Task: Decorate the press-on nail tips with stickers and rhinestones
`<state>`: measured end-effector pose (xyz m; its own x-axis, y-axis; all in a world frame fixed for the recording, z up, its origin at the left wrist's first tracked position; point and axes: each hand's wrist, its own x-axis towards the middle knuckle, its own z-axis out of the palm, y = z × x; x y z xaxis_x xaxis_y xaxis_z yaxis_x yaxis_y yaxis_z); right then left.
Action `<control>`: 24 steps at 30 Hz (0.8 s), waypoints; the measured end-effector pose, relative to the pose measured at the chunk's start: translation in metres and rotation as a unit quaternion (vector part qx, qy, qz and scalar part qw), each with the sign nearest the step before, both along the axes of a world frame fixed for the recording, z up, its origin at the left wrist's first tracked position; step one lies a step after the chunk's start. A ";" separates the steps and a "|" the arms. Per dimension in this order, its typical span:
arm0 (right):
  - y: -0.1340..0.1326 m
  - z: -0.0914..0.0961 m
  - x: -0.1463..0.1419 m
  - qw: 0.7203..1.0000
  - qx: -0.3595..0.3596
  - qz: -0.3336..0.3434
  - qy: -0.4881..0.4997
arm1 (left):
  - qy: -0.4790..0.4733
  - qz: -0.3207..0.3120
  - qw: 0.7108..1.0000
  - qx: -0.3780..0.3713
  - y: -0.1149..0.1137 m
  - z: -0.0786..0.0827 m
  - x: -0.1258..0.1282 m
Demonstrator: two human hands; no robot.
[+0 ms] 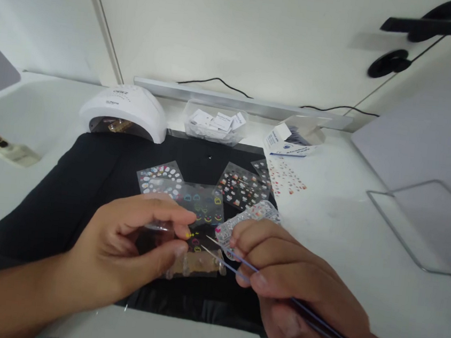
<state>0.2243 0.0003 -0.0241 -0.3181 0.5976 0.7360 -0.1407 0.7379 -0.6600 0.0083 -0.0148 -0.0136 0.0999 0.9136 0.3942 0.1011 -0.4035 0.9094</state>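
Observation:
My left hand (121,244) is closed in a pinch above the black mat (87,176). Whatever lies between its thumb and fingertips is too small to make out; a bit of yellow shows beside them. In my right hand (290,283) is a pair of tweezers (236,255), its two tips apart and pointing at the left fingertips. Beneath the hands lies a clear sticker sheet (205,204) with coloured faces. A brown strip (199,263) with clear pieces along it sits just below the pinch. Partly behind the right fingers is a clear compartment case (253,215) of small decorations.
More sticker sheets (244,184) lie farther back on the mat. Behind it stand a white nail lamp (125,110), a clear tub (216,127) of white packets and an open pad box (293,138). A bottle (19,154) is at left, a wire stand (399,236) at right.

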 end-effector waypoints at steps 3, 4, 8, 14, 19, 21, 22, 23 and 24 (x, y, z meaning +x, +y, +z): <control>0.000 -0.001 -0.001 1.000 -0.025 0.001 0.004 | 0.003 -0.011 1.000 -0.001 0.000 0.000 0.000; 0.000 -0.001 -0.001 0.999 -0.031 0.003 0.007 | 0.003 -0.014 1.000 0.000 0.000 0.000 -0.001; 0.001 0.000 -0.001 0.999 -0.042 0.018 0.000 | 0.006 -0.028 1.000 0.005 0.001 -0.001 -0.003; 0.002 -0.002 -0.001 0.999 -0.048 0.020 0.000 | -0.006 -0.024 1.000 -0.014 0.000 -0.001 0.000; 0.004 -0.001 0.001 0.999 -0.024 0.029 -0.028 | -0.013 -0.007 0.999 -0.034 -0.001 -0.001 0.000; 0.005 0.000 0.002 0.998 -0.010 0.037 -0.044 | -0.002 -0.004 1.000 -0.030 -0.001 0.000 -0.001; 0.006 0.000 0.003 0.998 -0.005 0.037 -0.048 | 0.001 -0.002 1.000 -0.029 -0.001 0.000 -0.002; 0.006 0.000 0.003 0.998 -0.002 0.036 -0.051 | 0.004 0.000 1.000 -0.029 -0.001 0.000 -0.002; 0.006 0.001 0.004 0.998 0.001 0.033 -0.055 | 0.005 0.003 1.000 -0.029 0.000 0.000 -0.002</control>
<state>0.2279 0.0065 -0.0235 -0.4353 0.5717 0.6954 -0.1160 0.7304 -0.6731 0.0068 -0.0153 -0.0137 0.0979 0.9355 0.3395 0.1127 -0.3494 0.9302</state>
